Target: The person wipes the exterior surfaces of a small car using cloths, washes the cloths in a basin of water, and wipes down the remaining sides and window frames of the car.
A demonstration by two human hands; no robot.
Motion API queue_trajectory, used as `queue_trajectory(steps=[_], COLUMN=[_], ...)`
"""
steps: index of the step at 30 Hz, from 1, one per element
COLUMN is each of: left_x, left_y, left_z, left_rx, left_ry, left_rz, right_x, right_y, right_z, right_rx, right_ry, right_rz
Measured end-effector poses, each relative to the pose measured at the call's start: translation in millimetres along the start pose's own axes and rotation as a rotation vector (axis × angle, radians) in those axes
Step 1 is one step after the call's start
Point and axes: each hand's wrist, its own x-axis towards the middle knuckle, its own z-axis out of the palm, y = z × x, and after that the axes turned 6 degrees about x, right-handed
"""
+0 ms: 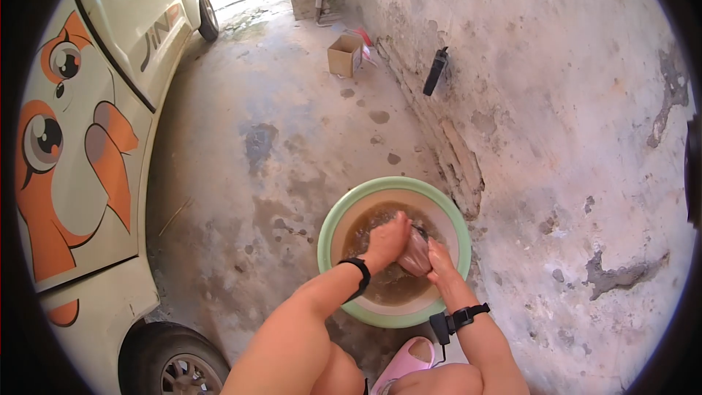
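Observation:
A shiny pinkish-brown item (415, 256), dark at its far end, is held over murky water (391, 289) in a round basin (333, 208) with a pale green rim. Its exact kind does not show clearly. My right hand (441, 262) grips it along the right side. My left hand (389, 239) is closed against its upper left, and what lies within those fingers is hidden. Both hands are inside the basin's rim, above the water.
A white van (139, 0) with orange cartoon drawings stands at left. A stained wall (556, 139) rises at right, with a black object (436, 72) by it. Farther off, an open cardboard box (344, 56) sits on the concrete floor (219, 197). A pink slipper (404, 366) shows below the basin.

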Motion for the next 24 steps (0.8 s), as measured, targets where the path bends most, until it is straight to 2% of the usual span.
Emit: queue_trajectory(steps=[2,3,4,6,7,8,9,10,11,12,14,15,16,17,18,20,21,22,23,24], left_x=[4.2,3.8,1.3,-9.4,-18.3,-31.9,-38.6,-36.0,-28.2,-19.8,-13.4,-11.4,-7.3,-7.5,-10.1,-14.2,-13.5,-15.2,-17.0,-16.5], left_y=[-37.3,-42.7,-49.8,-52.9,-55.5,-58.6,-62.6,-68.8,-75.4,-82.8,-77.2,-74.8,-70.7,-52.0,-40.9,-19.8,-9.4,3.5,22.8,46.7], left_z=[12.5,2.3,-1.8,-8.5,-3.4,6.0,13.6,19.6,22.5,24.6,7.5,10.7,13.1,9.4,18.8,35.1,40.8,40.5,26.9,1.6], left_rx=[0.093,0.110,0.141,0.259,0.253,0.467,0.678,0.670,0.563,0.453,0.433,0.282,0.127,0.121,0.119,-0.103,-0.175,-0.247,-0.249,-0.302], left_ry=[0.029,-0.040,-0.096,-0.226,-0.232,-0.249,-0.258,-0.258,-0.461,-0.663,-0.675,-0.646,-0.604,-0.593,-0.589,-0.486,-0.421,-0.361,-0.367,-0.291], left_rz=[-0.019,-0.049,-0.078,-0.193,-0.192,0.003,0.203,0.205,0.303,0.399,0.343,0.048,-0.241,-0.385,-0.383,-0.420,-0.353,-0.287,-0.290,-0.190], right_x=[1.1,-12.5,-14.7,-5.2,1.8,-8.3,-19.6,-27.8,-4.3,12.5,20.3,14.9,-7.5,-22.1,-24.5,-25.1,-26.6,-23.1,-12.4,3.3], right_y=[-1.2,-15.1,-12.1,-3.0,18.4,22.8,27.3,26.7,24.7,23.4,22.1,20.8,11.6,3.5,-2.0,-9.9,-11.2,-7.6,-3.0,0.9], right_z=[3.9,18.4,11.4,-2.9,-18.3,-9.1,-0.3,4.8,-2.2,-12.6,-26.7,-24.8,-0.1,18.1,24.1,34.8,39.3,34.3,22.1,6.8], right_rx=[-0.282,-0.432,-0.436,-1.443,-1.574,-1.577,-1.795,-2.003,-2.059,-2.060,-1.808,-1.810,-1.259,-0.704,-0.707,-0.113,-0.099,-0.096,-0.044,0.007], right_ry=[0.018,0.028,0.044,0.142,0.195,0.201,0.067,-0.075,-0.230,-0.228,-0.199,-0.191,-0.063,0.049,0.049,0.025,-0.123,-0.119,-0.117,-0.117], right_rz=[-0.107,-0.037,-0.022,-0.392,-0.593,-0.588,-0.466,-0.330,0.118,0.120,0.168,0.170,0.217,0.244,0.240,0.371,0.255,0.259,0.181,0.099])
